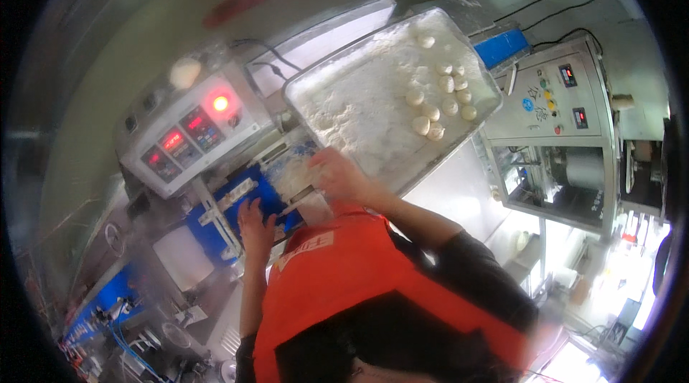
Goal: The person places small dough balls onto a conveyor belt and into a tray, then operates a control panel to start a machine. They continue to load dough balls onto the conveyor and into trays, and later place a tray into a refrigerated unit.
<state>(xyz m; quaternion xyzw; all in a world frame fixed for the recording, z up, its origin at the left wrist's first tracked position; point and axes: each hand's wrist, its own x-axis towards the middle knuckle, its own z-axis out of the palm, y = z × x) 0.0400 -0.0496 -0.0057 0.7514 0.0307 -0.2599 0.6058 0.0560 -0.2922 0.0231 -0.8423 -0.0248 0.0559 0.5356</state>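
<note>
My left hand (pixel 257 224) is over the blue conveyor belt (pixel 264 189), fingers spread, beside a white guide bar on the belt. What lies under its palm is hard to see; a small pale piece shows close to the fingertips. My right hand (pixel 339 175) is blurred and bent at the near left corner of a large metal tray (pixel 371 108), above the floury end of the belt. Whether it holds anything cannot be made out. Several round dough balls (pixel 449 107) sit on the floured tray, mostly towards its right side.
A control box (pixel 196 135) with red displays and a glowing lamp stands beyond the belt at the left. A pale round lump (pixel 184 72) rests on top of it. At the right is a machine cabinet (pixel 549 97) with buttons and rollers. Cables run behind the tray.
</note>
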